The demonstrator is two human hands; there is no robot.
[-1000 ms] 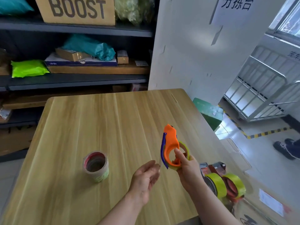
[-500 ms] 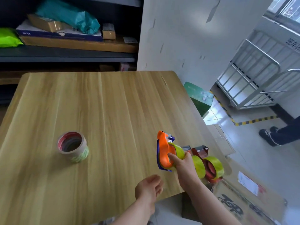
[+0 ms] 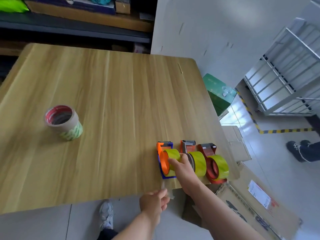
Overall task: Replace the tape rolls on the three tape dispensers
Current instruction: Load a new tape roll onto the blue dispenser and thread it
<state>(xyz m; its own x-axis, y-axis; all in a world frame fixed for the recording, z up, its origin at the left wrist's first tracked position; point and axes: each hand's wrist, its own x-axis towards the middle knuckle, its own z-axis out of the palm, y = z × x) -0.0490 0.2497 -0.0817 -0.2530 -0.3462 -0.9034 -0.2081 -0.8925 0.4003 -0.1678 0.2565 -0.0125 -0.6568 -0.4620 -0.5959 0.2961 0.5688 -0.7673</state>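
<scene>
Three tape dispensers stand in a row at the table's near right corner, each with a yellow-green roll. My right hand (image 3: 181, 166) grips the orange-and-blue dispenser (image 3: 164, 161), which rests on the wooden table (image 3: 107, 101). To its right are a grey-and-orange dispenser (image 3: 193, 157) and a red dispenser (image 3: 215, 166). My left hand (image 3: 154, 202) hangs just off the near table edge, pinching a clear strip of tape (image 3: 164, 187) that runs up to the orange dispenser. A stack of used tape cores (image 3: 63, 122) stands on the left.
Shelves with boxes and bags (image 3: 72, 13) run behind the table. A white wall panel (image 3: 216, 32) stands at the right rear. On the floor: a green box (image 3: 219, 93), flat cardboard (image 3: 256, 207), a metal cage trolley (image 3: 285, 75). Another person's shoes (image 3: 297, 148) are at the right.
My right hand brought the orange dispenser down from the air onto the table beside the other two. My left hand dropped below the table edge and now pinches the tape strip.
</scene>
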